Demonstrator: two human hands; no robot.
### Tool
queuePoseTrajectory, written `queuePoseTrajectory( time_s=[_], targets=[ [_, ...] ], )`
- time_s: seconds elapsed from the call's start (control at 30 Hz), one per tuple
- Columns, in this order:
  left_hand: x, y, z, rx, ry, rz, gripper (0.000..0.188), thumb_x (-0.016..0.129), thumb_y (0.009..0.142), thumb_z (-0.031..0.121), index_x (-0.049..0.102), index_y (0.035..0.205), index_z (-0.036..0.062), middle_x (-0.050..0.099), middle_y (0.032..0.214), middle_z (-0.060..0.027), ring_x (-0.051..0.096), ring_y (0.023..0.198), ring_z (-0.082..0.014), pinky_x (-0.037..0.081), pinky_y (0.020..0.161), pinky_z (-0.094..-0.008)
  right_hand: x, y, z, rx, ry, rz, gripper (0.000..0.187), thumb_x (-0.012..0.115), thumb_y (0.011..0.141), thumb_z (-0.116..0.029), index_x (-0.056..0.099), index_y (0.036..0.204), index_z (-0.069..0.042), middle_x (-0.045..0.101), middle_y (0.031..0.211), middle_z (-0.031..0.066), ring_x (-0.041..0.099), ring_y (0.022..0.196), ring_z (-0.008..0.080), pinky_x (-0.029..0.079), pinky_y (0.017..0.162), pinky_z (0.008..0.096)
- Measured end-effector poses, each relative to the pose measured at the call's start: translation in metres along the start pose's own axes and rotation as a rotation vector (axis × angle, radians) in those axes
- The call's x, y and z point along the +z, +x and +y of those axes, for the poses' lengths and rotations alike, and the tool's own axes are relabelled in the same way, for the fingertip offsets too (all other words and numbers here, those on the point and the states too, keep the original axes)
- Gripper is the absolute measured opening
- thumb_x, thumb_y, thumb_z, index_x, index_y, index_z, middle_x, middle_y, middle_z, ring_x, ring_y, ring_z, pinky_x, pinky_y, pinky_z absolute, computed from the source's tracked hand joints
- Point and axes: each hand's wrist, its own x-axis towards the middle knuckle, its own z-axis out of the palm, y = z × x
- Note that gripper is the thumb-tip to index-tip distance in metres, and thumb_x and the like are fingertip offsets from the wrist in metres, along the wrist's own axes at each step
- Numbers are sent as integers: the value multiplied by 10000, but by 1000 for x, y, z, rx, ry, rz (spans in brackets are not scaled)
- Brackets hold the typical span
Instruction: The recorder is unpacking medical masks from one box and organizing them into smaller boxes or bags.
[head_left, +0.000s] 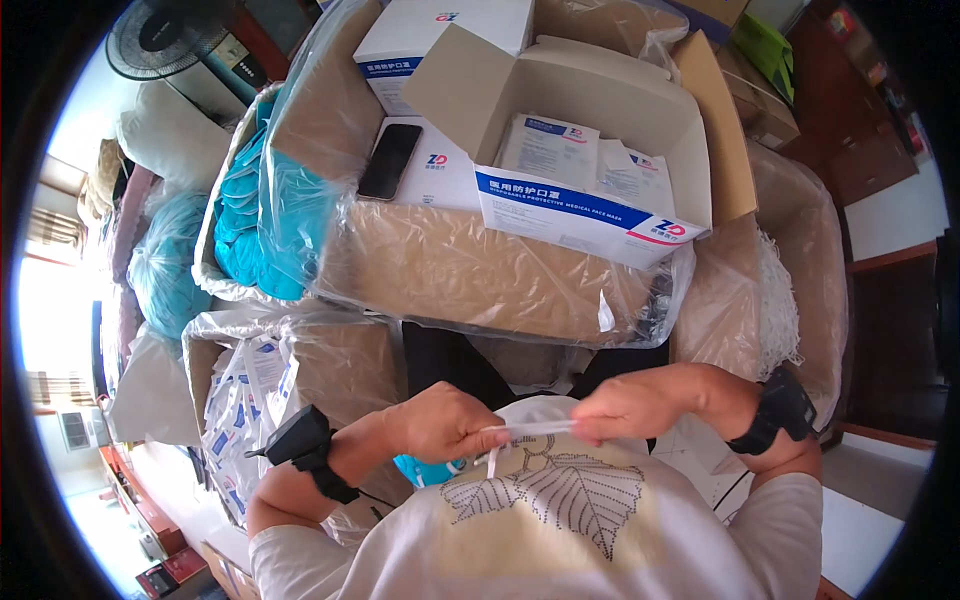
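In front of my chest, my left hand (445, 422) and my right hand (640, 402) are both closed in a pinch. A thin white cord (542, 430) is stretched level between them, and a short end hangs below my left fingers. Just under my left hand a piece of teal mask (425, 470) shows against my shirt. Most of it is hidden behind my arm and shirt, so I cannot tell whether the cord is joined to it.
An open white carton (580, 215) with flat white packets (548, 148) sits ahead on a plastic-lined box. Beside it lies a black phone (390, 162). Left are bins of teal masks (240, 230) and packets (240, 400); right, a box with white cords (778, 310).
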Motion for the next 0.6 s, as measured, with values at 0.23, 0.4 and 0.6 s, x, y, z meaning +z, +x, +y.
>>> queuePoseTrajectory(
  time_s=[0.23,0.4,0.6],
  targets=[
    [-11,-35,-13,-215,-143,197,354,445,920,303,603,763,28,573,622,-113,553,554,-205,428,537,-309,-19,-53,29,235,236,14,289,387,931,-251,536,800,-42,539,724,26,479,645,94,403,595,242],
    [-7,-21,-16,-349,-496,565,438,358,950,351,460,639,61,394,595,51,348,575,-49,320,506,-239,-11,-9,37,70,427,369,251,390,933,-242,538,973,-44,513,732,5,481,638,73,414,571,203],
    [2,1,-12,-238,-153,641,314,433,930,277,541,787,20,521,658,-52,471,601,-122,413,559,-279,0,70,16,-131,760,365,357,503,885,-364,537,1017,-34,543,779,15,498,659,77,431,601,214]
  ],
)
